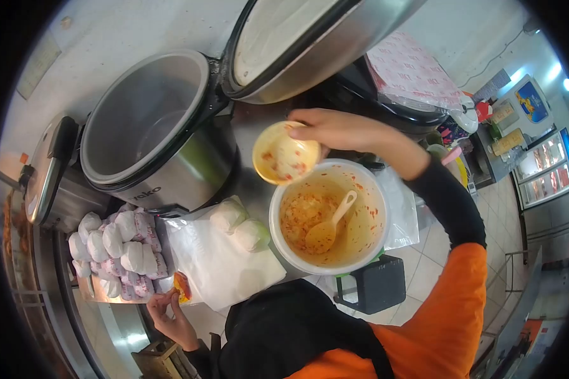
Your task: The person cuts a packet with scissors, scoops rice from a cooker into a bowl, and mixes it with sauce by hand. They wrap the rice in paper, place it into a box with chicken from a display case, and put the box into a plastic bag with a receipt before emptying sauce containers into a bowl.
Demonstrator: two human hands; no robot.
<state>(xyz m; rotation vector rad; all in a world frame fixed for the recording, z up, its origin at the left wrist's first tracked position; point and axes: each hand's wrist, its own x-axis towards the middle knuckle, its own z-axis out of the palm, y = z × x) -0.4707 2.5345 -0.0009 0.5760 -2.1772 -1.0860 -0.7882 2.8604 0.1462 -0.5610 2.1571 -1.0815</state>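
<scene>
My right hand (311, 126) is closed on the rim of a small yellowish bowl (286, 153), tilted so its stained inside shows. Just below and to the right of the bowl stands a white bucket (376, 237) holding an orange-red rice-like mixture (305, 218), with a pale spoon (332, 222) resting in it. At the lower left, the fingers of my left hand (172, 316) pinch a small red and yellow item (182, 286) beside the plastic sheets (224, 265). Two pale wrapped bundles (239, 225) lie on the sheets' upper part.
A large open cooker (152, 126) stands at the upper left, its raised lid (297, 44) above my right hand. Many wrapped bundles (117, 252) are piled at the left. Patterned paper (414, 69) lies on a black appliance at the upper right.
</scene>
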